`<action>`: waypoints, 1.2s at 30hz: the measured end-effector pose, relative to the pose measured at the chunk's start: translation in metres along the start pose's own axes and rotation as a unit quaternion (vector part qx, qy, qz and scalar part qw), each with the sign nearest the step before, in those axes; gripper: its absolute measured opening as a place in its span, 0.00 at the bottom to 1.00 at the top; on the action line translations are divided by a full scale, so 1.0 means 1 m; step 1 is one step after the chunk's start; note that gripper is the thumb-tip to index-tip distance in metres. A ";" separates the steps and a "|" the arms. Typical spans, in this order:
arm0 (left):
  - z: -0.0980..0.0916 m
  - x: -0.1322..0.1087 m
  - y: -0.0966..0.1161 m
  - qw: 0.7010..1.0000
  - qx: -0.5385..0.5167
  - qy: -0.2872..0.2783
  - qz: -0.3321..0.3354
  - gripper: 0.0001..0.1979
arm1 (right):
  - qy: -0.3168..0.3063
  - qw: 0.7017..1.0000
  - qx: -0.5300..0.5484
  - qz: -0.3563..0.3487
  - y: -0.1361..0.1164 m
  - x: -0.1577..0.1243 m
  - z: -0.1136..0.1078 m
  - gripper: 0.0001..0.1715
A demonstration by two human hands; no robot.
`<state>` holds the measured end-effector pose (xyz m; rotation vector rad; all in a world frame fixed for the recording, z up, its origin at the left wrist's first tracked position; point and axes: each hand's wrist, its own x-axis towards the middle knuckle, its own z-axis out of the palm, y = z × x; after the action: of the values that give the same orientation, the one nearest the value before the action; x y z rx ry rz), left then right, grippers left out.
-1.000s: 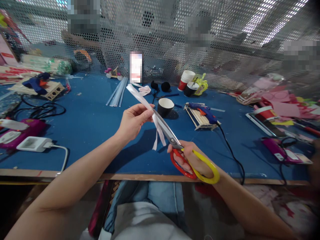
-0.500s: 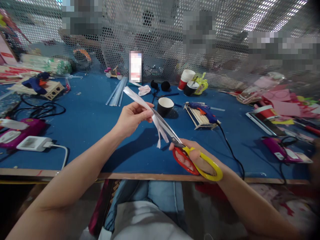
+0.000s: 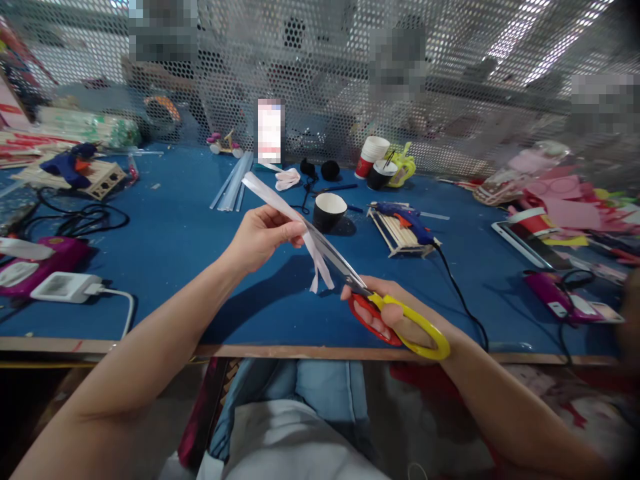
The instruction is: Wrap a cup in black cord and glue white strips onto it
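White paper strip is pinched between the thumb and fingertips of the left hand, one end rising past the knuckles and slit tails drooping below the thumb. To its right, the right hand grips red-and-yellow scissors, fingers through both loops, blades nearly closed along the strip. A black paper cup stands just beyond the left fingertips, and a glue gun lies beyond the right hand. Farther off an upright card is blurred, its print unreadable.

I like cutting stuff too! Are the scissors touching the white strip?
Touching. In the head view, the blades of the scissors meet the white strip right beside the left hand, and the strip's loose ends hang against them.
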<state>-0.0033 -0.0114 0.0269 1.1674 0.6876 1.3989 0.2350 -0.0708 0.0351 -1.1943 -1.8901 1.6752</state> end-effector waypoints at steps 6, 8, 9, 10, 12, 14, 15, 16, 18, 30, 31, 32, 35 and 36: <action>-0.003 0.001 0.001 0.999 0.024 -0.027 -0.029 0.09 | -0.008 1.000 0.008 -0.017 0.000 0.002 0.000 0.40; -0.007 0.002 0.002 0.998 0.045 -0.036 -0.027 0.09 | -0.008 1.000 0.003 -0.009 -0.001 0.001 -0.001 0.39; -0.009 0.003 0.003 0.997 0.057 -0.042 -0.025 0.10 | -0.012 1.000 0.002 -0.003 -0.001 0.000 -0.001 0.39; -0.011 0.003 0.003 0.996 0.070 -0.050 -0.023 0.10 | -0.017 1.000 0.003 0.001 -0.001 0.000 -0.002 0.39; -0.015 0.004 0.004 0.993 0.092 -0.066 -0.017 0.10 | -0.031 0.999 0.010 0.012 0.000 -0.001 -0.004 0.40; -0.017 0.005 0.005 0.991 0.106 -0.083 -0.009 0.10 | -0.044 0.999 0.020 0.020 0.002 -0.002 -0.006 0.41; -0.018 0.006 0.005 0.990 0.109 -0.092 -0.004 0.09 | -0.049 0.998 0.025 0.022 0.003 -0.001 -0.006 0.42; -0.018 0.006 0.005 0.989 0.112 -0.101 0.000 0.09 | -0.053 0.998 0.030 0.024 0.005 -0.001 -0.006 0.43; -0.018 0.006 0.005 0.987 0.117 -0.114 0.010 0.09 | -0.062 0.997 0.042 0.015 0.006 0.001 -0.006 0.43; -0.020 0.006 0.007 0.981 0.135 -0.139 0.013 0.09 | -0.010 0.998 0.031 0.048 -0.002 0.002 -0.002 0.21; -0.020 0.006 0.007 0.980 0.136 -0.142 0.010 0.09 | -0.008 0.998 0.030 0.053 -0.002 0.002 -0.002 0.21; -0.020 0.006 0.007 0.980 0.138 -0.144 0.007 0.09 | -0.007 0.998 0.030 0.058 -0.003 0.002 -0.002 0.20; -0.020 0.006 0.008 0.979 0.141 -0.144 0.000 0.10 | -0.004 0.997 0.034 0.068 -0.002 0.001 -0.002 0.20; -0.020 0.006 0.008 0.980 0.140 -0.144 -0.003 0.10 | -0.002 0.997 0.036 0.067 -0.002 0.001 -0.002 0.20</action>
<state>-0.0235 -0.0031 0.0291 1.5524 0.6929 1.1187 0.2348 -0.0685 0.0370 -1.3161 -1.7708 1.7998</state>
